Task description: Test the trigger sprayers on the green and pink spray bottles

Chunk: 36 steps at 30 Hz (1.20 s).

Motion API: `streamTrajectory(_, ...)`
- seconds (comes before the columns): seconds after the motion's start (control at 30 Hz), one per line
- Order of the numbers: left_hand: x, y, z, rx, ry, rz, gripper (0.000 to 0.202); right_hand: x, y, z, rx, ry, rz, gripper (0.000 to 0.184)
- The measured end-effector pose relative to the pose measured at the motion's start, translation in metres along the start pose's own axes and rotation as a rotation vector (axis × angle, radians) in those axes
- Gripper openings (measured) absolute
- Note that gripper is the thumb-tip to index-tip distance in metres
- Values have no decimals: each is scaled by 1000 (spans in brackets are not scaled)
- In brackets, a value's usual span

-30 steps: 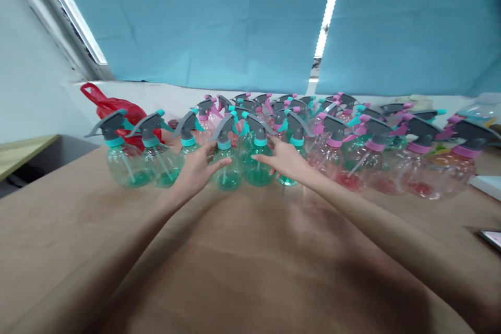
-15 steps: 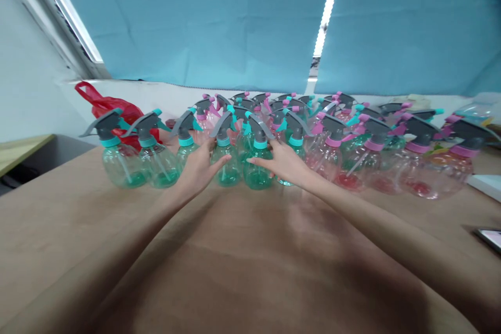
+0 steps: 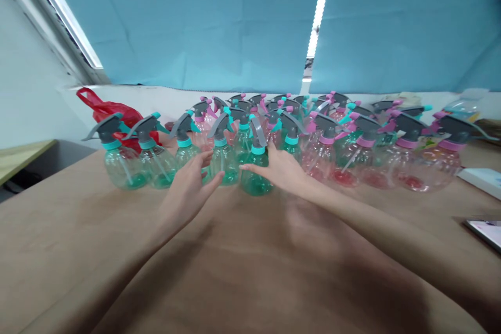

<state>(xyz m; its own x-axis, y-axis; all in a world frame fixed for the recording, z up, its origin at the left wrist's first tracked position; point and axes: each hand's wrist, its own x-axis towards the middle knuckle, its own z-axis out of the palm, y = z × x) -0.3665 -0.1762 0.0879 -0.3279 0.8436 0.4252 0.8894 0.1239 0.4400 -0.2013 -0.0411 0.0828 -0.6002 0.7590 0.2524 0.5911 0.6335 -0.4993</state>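
left hand (image 3: 187, 185): grip spread | right hand (image 3: 285, 171): clasping green spray bottle (image 3: 256, 183) (upright)

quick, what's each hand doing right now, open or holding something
Left hand: open, thumb spread, no grip visible.
Right hand: closed around a teal-collared green spray bottle, thumb across its front.

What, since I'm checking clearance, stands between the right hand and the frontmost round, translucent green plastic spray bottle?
Nothing visible: the right hand is at the spray bottle, thumb across its front. A similar bottle stands left of it.
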Motion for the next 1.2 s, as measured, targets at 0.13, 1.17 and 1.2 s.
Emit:
streamTrajectory(0.13,-12,21,2,-150,-78,10,54,-21,4,-3,-34,12,-46,78)
streamTrajectory(1.17,-3,178,97,-777,-211,172,35,-148,157,-56,-3,-57,-274,54)
streamTrajectory(1.2,-2,178,97,-770,-208,174,36,-147,163,-55,-13,-60,-255,51)
